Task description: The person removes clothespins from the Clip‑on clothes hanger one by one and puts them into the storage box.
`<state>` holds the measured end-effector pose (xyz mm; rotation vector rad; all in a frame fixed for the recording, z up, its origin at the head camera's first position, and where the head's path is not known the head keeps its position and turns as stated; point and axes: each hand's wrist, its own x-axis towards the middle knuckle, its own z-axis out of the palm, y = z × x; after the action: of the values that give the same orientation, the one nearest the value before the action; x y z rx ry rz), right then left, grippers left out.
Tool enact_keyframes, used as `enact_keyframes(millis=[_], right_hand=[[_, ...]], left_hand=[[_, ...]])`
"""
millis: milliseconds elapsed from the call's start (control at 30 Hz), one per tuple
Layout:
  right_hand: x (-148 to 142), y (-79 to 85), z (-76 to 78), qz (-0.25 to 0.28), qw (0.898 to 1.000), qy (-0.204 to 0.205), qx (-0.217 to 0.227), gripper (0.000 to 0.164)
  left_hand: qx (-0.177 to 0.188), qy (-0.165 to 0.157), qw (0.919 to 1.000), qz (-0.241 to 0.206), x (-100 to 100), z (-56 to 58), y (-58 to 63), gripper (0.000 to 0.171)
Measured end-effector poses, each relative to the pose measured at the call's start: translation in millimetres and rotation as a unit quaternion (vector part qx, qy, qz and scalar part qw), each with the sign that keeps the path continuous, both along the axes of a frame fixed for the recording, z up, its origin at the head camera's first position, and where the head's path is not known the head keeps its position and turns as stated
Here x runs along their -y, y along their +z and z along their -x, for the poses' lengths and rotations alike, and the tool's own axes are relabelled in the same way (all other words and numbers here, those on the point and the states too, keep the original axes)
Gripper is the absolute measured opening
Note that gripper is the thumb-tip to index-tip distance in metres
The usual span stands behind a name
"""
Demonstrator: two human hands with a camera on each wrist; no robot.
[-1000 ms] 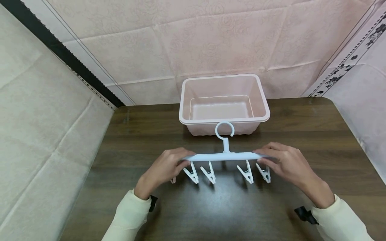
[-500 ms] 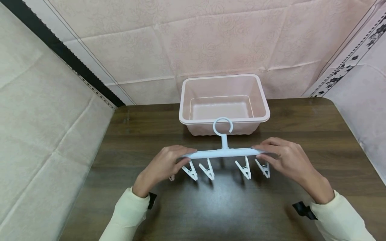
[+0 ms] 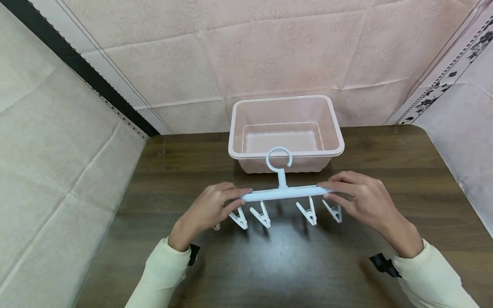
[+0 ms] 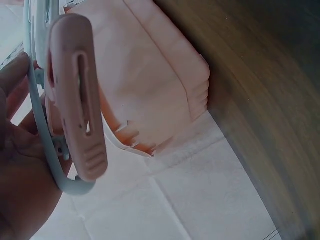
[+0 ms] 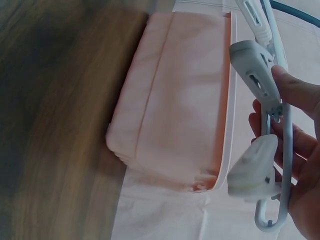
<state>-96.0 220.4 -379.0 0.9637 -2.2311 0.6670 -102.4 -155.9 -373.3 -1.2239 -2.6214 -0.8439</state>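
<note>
A light blue clip hanger (image 3: 286,193) is held above the table, its hook pointing away from me and overlapping the near wall of a pink plastic basin (image 3: 250,164). My left hand (image 3: 209,209) grips the bar's left end between thumb and fingers. At the right end, my right hand (image 3: 363,203) holds the bar the same way. Several white clips (image 3: 263,216) dangle below it. In the left wrist view, a pink clip (image 4: 77,100) hangs beside the left hand. The right wrist view has white clips (image 5: 257,75) near the right fingers. The hands partly hide the bar's ends.
The dark wooden table (image 3: 277,273) spreads under both arms, and the basin stands at its far edge with nothing visible inside. Pale patterned cloth (image 3: 277,55) hangs behind and at both sides. Each sleeve cuff has a dark strap (image 3: 385,265) nearby.
Both hands have carried the hanger a little away from me and to the left. Its bar has tilted slightly, the right end higher in view. The basin has stayed put.
</note>
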Motion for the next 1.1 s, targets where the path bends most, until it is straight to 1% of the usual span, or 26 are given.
enact_keyframes(millis=[100, 233, 433, 500, 667, 867, 1033, 1100], right_hand=[[3.1, 1.8, 1.9, 0.000, 1.000, 0.006, -0.012, 0.047], [5.6, 4.0, 4.4, -0.001, 1.000, 0.009, -0.016, 0.048], [5.6, 4.8, 6.8, -0.003, 1.000, 0.010, -0.019, 0.049], [5.8, 4.7, 7.4, -0.003, 1.000, 0.011, -0.019, 0.048], [7.3, 5.3, 7.3, -0.007, 1.000, 0.008, -0.019, 0.049], [7.0, 9.3, 4.5, -0.014, 1.000, -0.016, -0.004, 0.052], [0.6, 10.8, 0.8, 0.018, 0.999, -0.046, 0.012, 0.055], [-2.3, 10.5, -0.5, 0.032, 0.998, -0.060, 0.011, 0.056]], left_hand=[[-0.001, 0.006, 1.0000, 0.002, 0.1, -0.5, 1.2, 0.032], [0.003, 0.010, 0.9999, -0.003, 1.0, -1.0, 2.3, 0.032], [0.008, 0.008, 0.9999, -0.001, 0.8, -1.0, 3.4, 0.032], [0.002, 0.008, 1.0000, 0.004, 0.6, -0.8, 3.3, 0.032], [-0.027, 0.015, 0.9995, 0.010, 0.9, 0.0, 1.8, 0.032], [-0.048, 0.021, 0.9986, 0.011, 2.8, 0.3, 0.8, 0.032], [-0.055, 0.030, 0.9980, 0.013, 5.4, 0.2, 0.0, 0.032], [-0.054, 0.031, 0.9980, 0.011, 6.4, 0.1, -0.2, 0.032]])
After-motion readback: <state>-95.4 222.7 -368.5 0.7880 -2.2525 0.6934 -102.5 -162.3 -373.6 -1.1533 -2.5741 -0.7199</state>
